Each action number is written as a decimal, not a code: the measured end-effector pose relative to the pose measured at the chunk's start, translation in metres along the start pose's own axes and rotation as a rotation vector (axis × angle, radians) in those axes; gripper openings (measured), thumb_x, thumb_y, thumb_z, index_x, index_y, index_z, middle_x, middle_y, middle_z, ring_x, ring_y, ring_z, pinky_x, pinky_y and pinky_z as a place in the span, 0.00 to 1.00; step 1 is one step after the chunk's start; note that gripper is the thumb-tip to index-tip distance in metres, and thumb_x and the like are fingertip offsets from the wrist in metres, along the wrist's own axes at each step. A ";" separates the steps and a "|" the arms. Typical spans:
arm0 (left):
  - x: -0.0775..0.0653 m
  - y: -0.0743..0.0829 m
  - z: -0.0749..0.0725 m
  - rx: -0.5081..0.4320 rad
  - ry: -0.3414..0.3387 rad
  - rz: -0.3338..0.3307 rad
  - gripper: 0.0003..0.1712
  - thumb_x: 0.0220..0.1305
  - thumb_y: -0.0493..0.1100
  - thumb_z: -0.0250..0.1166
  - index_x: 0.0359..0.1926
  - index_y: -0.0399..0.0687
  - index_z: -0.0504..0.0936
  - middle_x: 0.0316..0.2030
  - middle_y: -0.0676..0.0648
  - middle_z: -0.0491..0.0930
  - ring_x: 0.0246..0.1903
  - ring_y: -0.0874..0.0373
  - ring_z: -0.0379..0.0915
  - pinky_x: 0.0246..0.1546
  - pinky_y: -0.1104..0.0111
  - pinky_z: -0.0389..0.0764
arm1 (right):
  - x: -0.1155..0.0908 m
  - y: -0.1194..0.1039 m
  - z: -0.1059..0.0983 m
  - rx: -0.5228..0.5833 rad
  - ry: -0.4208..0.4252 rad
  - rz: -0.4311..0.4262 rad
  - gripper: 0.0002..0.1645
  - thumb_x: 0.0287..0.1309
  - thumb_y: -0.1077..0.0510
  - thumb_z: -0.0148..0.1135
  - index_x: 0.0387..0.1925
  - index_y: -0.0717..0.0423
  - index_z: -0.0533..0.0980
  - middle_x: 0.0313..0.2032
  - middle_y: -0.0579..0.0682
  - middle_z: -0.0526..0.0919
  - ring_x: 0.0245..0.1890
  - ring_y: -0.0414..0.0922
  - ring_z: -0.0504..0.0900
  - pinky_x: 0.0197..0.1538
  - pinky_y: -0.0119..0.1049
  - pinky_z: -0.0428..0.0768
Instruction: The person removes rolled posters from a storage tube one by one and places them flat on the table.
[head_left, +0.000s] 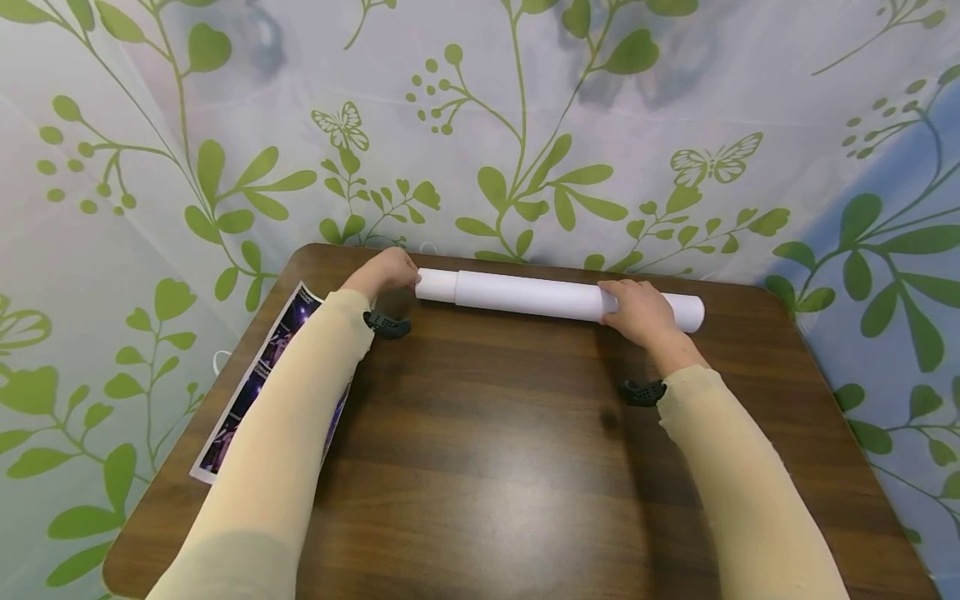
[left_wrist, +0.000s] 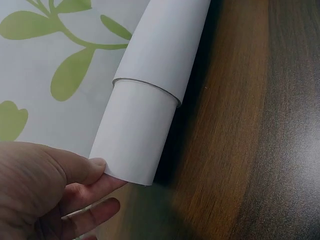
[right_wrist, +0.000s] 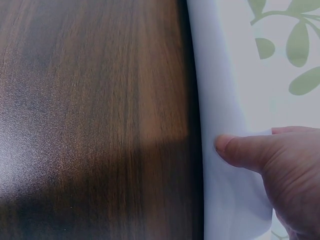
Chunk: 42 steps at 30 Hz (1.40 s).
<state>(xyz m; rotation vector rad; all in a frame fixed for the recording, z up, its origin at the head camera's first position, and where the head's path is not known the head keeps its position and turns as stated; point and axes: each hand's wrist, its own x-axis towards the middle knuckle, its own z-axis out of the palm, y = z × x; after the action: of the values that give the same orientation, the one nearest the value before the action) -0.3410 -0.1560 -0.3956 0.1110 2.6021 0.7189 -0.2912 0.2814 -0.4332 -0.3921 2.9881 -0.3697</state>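
A long roll of white paper lies along the far edge of the brown table, with a narrower inner section sticking out of its left end. My left hand pinches the rim of that inner section between thumb and fingers. Further right, my right hand grips the roll near its right end. Its thumb presses on the side of the paper in the right wrist view, and the other fingers are mostly hidden behind the roll.
A printed sheet with dark purple pictures lies at the table's left side, partly under my left forearm. Behind the wooden table hangs a pale curtain with green leaves and butterflies. Each wrist wears a black band.
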 end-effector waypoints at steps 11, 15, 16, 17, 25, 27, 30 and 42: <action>0.005 -0.004 -0.001 -0.118 -0.014 -0.062 0.20 0.76 0.40 0.58 0.61 0.30 0.79 0.55 0.35 0.82 0.59 0.42 0.76 0.63 0.51 0.72 | -0.001 0.000 -0.002 0.006 0.008 -0.006 0.41 0.62 0.56 0.72 0.73 0.58 0.67 0.68 0.67 0.70 0.66 0.70 0.65 0.65 0.64 0.64; 0.003 -0.008 -0.005 -0.146 -0.008 -0.094 0.21 0.77 0.40 0.57 0.62 0.30 0.78 0.56 0.34 0.81 0.60 0.42 0.75 0.64 0.51 0.71 | -0.001 -0.002 -0.004 0.009 0.004 -0.004 0.41 0.62 0.56 0.71 0.73 0.58 0.67 0.68 0.67 0.70 0.66 0.70 0.65 0.65 0.64 0.64; 0.002 -0.010 -0.005 -0.144 -0.006 -0.098 0.21 0.77 0.40 0.57 0.62 0.30 0.78 0.57 0.34 0.81 0.60 0.41 0.75 0.64 0.51 0.71 | -0.002 -0.002 -0.004 0.009 0.004 -0.003 0.41 0.62 0.56 0.71 0.73 0.58 0.67 0.68 0.67 0.70 0.66 0.69 0.65 0.65 0.64 0.64; 0.002 -0.012 -0.006 -0.138 -0.005 -0.100 0.21 0.77 0.40 0.57 0.63 0.30 0.78 0.57 0.34 0.81 0.60 0.41 0.75 0.64 0.51 0.71 | -0.001 -0.002 -0.004 0.009 0.007 -0.001 0.41 0.62 0.56 0.71 0.73 0.58 0.67 0.68 0.67 0.70 0.66 0.69 0.65 0.65 0.64 0.64; 0.001 -0.028 -0.011 -0.215 0.017 -0.148 0.20 0.75 0.41 0.57 0.59 0.32 0.80 0.52 0.35 0.81 0.53 0.43 0.76 0.56 0.52 0.77 | 0.000 -0.001 -0.003 0.010 0.007 -0.005 0.40 0.62 0.57 0.71 0.73 0.59 0.67 0.68 0.66 0.70 0.66 0.69 0.65 0.66 0.64 0.64; 0.004 -0.034 -0.012 -0.227 0.027 -0.141 0.16 0.74 0.41 0.58 0.52 0.32 0.82 0.44 0.38 0.82 0.44 0.47 0.76 0.48 0.56 0.79 | -0.001 -0.001 -0.003 0.011 0.003 -0.004 0.41 0.62 0.57 0.71 0.73 0.58 0.67 0.68 0.66 0.70 0.66 0.69 0.65 0.66 0.64 0.64; 0.006 -0.040 -0.013 -0.225 0.042 -0.146 0.14 0.73 0.42 0.58 0.45 0.32 0.83 0.38 0.41 0.80 0.36 0.51 0.73 0.43 0.59 0.78 | -0.001 0.000 -0.002 0.014 0.002 -0.002 0.41 0.62 0.57 0.71 0.74 0.58 0.67 0.68 0.66 0.70 0.66 0.69 0.65 0.66 0.64 0.64; -0.001 -0.046 -0.015 -0.234 0.043 -0.146 0.19 0.74 0.42 0.57 0.54 0.29 0.80 0.44 0.38 0.81 0.41 0.49 0.73 0.56 0.50 0.76 | 0.001 0.001 0.001 0.011 0.014 -0.012 0.41 0.61 0.57 0.71 0.73 0.58 0.68 0.68 0.65 0.71 0.67 0.68 0.65 0.66 0.63 0.64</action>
<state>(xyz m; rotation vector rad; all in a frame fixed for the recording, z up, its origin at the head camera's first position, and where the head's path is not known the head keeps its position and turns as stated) -0.3445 -0.2033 -0.4067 -0.1648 2.5123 0.9725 -0.2922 0.2823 -0.4342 -0.4082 2.9973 -0.3916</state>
